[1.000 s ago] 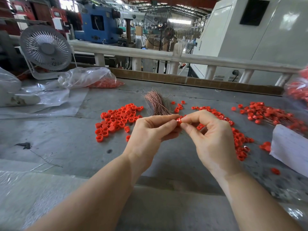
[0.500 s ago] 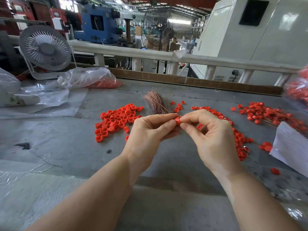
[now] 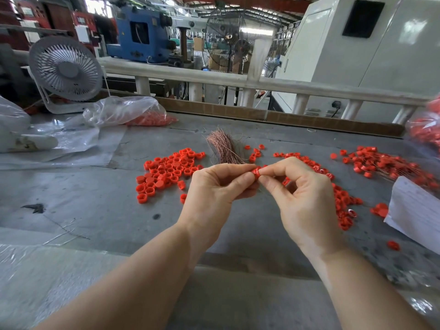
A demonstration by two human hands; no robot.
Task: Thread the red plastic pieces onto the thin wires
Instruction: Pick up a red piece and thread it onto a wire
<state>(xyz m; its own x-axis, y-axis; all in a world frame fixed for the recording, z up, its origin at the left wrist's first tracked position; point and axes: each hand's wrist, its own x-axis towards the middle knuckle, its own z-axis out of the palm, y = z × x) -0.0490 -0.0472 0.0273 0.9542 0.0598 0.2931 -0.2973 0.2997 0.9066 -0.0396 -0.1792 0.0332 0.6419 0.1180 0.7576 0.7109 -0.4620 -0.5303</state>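
Note:
My left hand (image 3: 215, 190) and my right hand (image 3: 302, 198) meet above the table's middle and together pinch one small red plastic piece (image 3: 255, 173) between their fingertips. Any wire at the piece is too thin to make out. A bundle of thin copper wires (image 3: 225, 148) lies fanned on the grey table just beyond my hands. A heap of loose red pieces (image 3: 166, 171) sits to the left of my hands. A string of red pieces (image 3: 340, 196) runs behind my right hand. At the right lies a pile of red pieces on wires (image 3: 383, 164).
A white desk fan (image 3: 65, 70) stands at the back left beside a clear bag of red pieces (image 3: 133, 111). Plastic sheeting (image 3: 71, 144) covers the table's left. White paper (image 3: 416, 208) lies at the right edge. A white railing (image 3: 214, 78) runs behind the table.
Both hands stay together at the same spot. The red piece between the fingertips has turned slightly and shows more of its ring shape.

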